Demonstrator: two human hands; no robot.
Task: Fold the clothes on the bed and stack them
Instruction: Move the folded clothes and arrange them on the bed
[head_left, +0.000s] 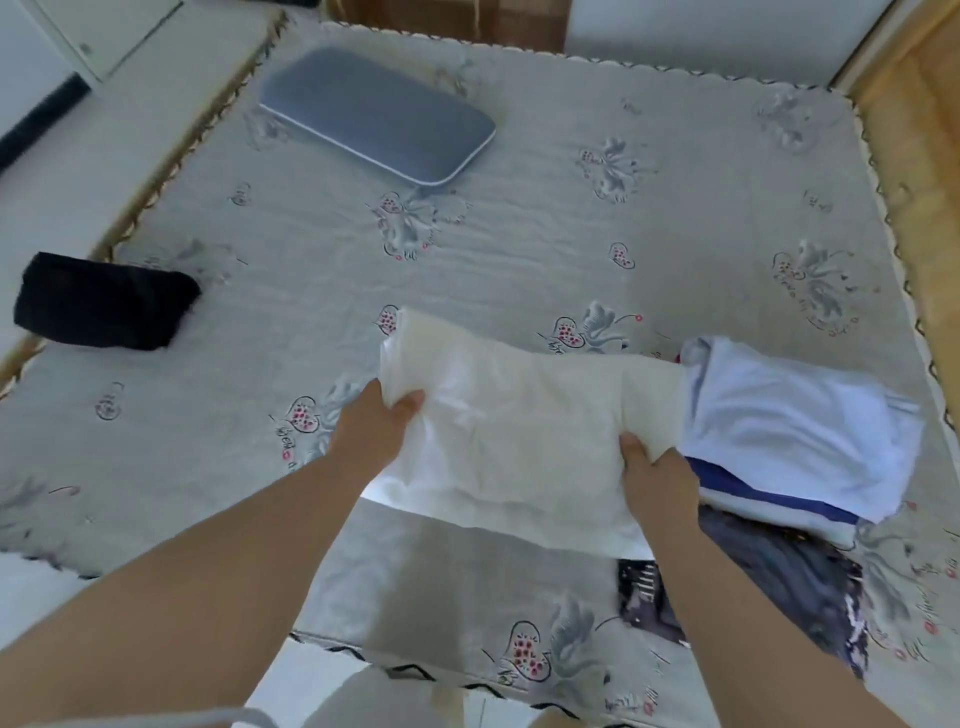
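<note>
The left hand pinches the left edge of a folded cream-white cloth garment, thumb on top and fingers tucked beneath; the right hand grips its right end the same way, thumb pressed into the fabric. Between them the garment hangs lifted a little above the grey floral-printed bed cover, its shadow falling on the near edge of the bed.

It looks as though the folding of this piece is done and it is being carried to the stack. Just to the right lies a pile of folded clothes, a pale blue shirt on top of a white piece with a dark blue band, and under those a dark patterned garment. The next move would call for swinging the cream garment over the blue shirt and lowering it flat, edges squared, without tipping the pile.

Further off, a folded black garment sits at the bed's left edge, and a grey-blue pillow lies near the head. Neither is in the path.
</note>
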